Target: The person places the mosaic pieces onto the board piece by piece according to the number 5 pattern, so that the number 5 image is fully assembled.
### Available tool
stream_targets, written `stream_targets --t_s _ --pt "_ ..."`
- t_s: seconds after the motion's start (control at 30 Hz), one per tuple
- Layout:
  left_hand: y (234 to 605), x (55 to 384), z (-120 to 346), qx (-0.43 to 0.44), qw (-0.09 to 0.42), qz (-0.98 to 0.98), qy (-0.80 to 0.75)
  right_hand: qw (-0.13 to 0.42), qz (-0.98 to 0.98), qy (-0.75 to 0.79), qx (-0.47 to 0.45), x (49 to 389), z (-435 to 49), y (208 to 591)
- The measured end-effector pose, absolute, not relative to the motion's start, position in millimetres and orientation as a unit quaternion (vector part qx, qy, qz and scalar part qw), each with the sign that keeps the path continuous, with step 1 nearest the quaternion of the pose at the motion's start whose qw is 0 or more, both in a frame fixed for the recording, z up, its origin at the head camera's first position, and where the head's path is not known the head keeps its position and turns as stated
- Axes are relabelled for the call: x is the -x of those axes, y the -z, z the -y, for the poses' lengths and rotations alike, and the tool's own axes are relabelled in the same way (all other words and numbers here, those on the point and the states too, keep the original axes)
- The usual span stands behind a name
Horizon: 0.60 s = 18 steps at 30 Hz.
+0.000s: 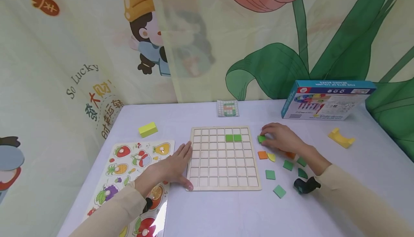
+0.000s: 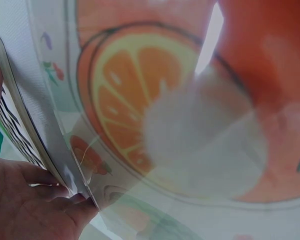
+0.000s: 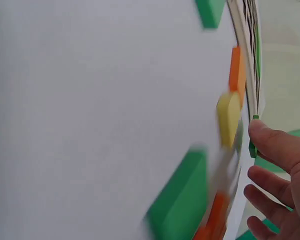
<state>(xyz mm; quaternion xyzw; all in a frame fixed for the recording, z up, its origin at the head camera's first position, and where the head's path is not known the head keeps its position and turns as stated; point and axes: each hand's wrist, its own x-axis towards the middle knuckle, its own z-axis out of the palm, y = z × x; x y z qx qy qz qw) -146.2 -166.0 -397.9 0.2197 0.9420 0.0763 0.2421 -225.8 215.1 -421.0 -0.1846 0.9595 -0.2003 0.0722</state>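
My right hand (image 1: 284, 138) pinches a green square tile (image 3: 253, 142) between thumb and finger, just right of the grid board's upper right side. The wooden grid board (image 1: 223, 188) lies flat, with two bright green tiles (image 1: 233, 137) side by side in its second row. My left hand (image 1: 173, 167) rests along the board's left edge, fingers and thumb spread. Near my right hand lie an orange square tile (image 1: 262, 155), a yellow rounded tile (image 1: 271, 157) and several darker green tiles (image 1: 270, 174). Another orange piece (image 1: 290, 155) is partly hidden under the right hand.
A glossy fruit picture sheet (image 1: 106, 179) lies under the left forearm. Behind it stands a yellow block (image 1: 148, 130). A small pattern card (image 1: 228, 108) lies at the back. At right are a printed box (image 1: 326, 100) and a yellow curved piece (image 1: 341, 138).
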Motion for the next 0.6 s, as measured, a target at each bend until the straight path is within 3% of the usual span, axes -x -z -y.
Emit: stream_targets --t_s 0.37,0.6 --pt "400.4 147.3 166.8 -0.219 0.242 -0.943 -0.072 0.033 -0.946 0.211 0.244 234.1 -124.4 412.6" --pt "402.4 147.4 167.8 -0.223 0.240 -0.942 -0.069 -0.007 -0.942 0.181 0.283 234.2 -91.9 421.6"
